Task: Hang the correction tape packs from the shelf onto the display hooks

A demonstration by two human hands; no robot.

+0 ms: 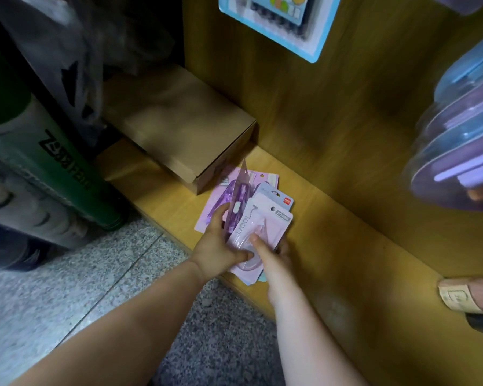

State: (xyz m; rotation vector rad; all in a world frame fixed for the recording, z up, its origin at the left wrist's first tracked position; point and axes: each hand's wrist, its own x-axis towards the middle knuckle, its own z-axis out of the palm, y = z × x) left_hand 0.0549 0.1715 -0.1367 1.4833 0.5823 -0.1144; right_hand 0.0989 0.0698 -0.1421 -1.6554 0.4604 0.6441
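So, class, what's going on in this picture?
A person reaches down to a low wooden shelf and gathers a small stack of packs. The left hand grips the stack from one side, thumb on the pink top pack. The right hand holds the other side, one finger on its front. Another pack lies flat on the shelf by a box. None of these hangs yet; other goods hang at the right.

Right hand was mostly hidden under the correction tape packs; lower packs covered by top one. Hanging purple packs were blurred, cut by rt edge. Blue card cut at top. Print too small.
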